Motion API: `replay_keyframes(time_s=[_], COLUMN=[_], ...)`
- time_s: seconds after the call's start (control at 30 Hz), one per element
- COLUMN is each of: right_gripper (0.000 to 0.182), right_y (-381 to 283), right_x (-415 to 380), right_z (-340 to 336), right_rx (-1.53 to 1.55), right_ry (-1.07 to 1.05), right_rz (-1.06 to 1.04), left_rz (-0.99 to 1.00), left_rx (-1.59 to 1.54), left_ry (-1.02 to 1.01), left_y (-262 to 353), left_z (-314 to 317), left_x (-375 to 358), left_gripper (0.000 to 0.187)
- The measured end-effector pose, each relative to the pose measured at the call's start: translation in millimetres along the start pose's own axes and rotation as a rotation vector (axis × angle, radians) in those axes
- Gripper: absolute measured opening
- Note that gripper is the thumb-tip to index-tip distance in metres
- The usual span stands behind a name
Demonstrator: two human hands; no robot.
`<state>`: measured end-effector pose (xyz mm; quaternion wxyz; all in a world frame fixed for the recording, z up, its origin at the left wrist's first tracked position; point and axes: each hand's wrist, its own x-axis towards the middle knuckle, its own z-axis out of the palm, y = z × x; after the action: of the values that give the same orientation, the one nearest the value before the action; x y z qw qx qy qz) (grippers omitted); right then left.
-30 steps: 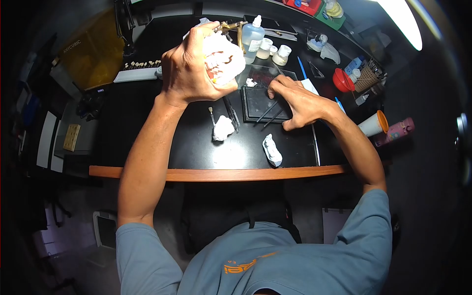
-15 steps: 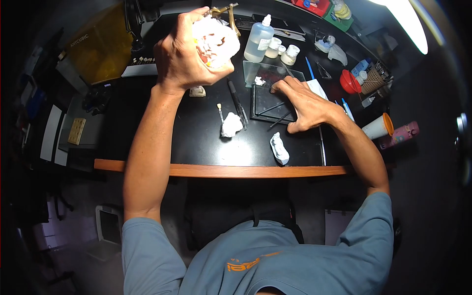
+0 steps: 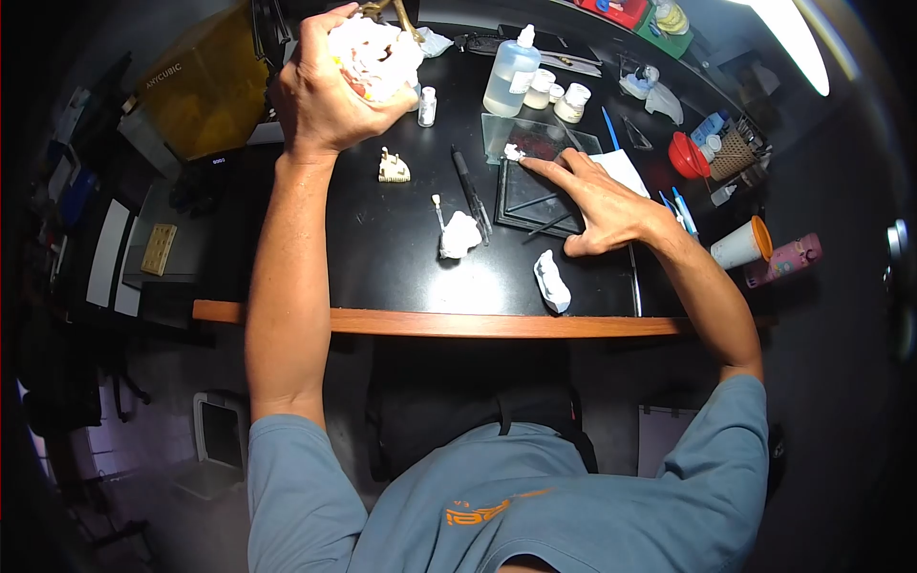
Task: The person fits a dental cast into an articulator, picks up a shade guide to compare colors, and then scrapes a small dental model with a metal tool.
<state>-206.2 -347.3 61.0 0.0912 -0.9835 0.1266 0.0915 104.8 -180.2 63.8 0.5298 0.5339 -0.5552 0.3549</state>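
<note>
Holding the white model [image 3: 375, 59] steady, without squeezing its detail, is advised: it's grasped by the left hand [image 3: 315, 103] above the worktop [image 3: 382, 263]. Right hand [image 3: 616, 210] fingers are spread, nothing gripped.

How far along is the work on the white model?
Probably midway. Looks done: the white model is up off the table. In hand: the left hand grips it; the right hand is open over the black box, a fingertip by the small white lump, contact unclear. Likely left: setting the model down; the pen lies unheld.
</note>
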Motion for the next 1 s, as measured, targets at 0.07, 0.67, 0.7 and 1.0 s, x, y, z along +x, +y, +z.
replay_keyframes(time_s=[0.07, 0.67, 0.7, 1.0], right_gripper=[0.119, 0.115, 0.115, 0.114], right_y=[1.2, 6.6, 8.3, 16.0], right_x=[0.6, 17.3, 21.6, 72.7], right_z=[2.0, -9.6, -11.0, -19.6], right_rx=[-0.003, -0.025, -0.036, -0.021], right_ry=[0.003, 0.032, 0.059, 0.145], right_rz=[-0.003, -0.035, -0.049, -0.073], left_rz=[-0.033, -0.012, -0.025, -0.018], left_rx=[0.038, 0.026, 0.029, 0.001], left_ry=[0.006, 0.035, 0.031, 0.032], left_y=[-0.3, -8.2, -7.6, -2.9], left_z=[-4.3, -5.8, -6.3, -4.2], left_x=[1.2, 1.4, 1.4, 1.7], left_gripper=[0.073, 0.072, 0.072, 0.072])
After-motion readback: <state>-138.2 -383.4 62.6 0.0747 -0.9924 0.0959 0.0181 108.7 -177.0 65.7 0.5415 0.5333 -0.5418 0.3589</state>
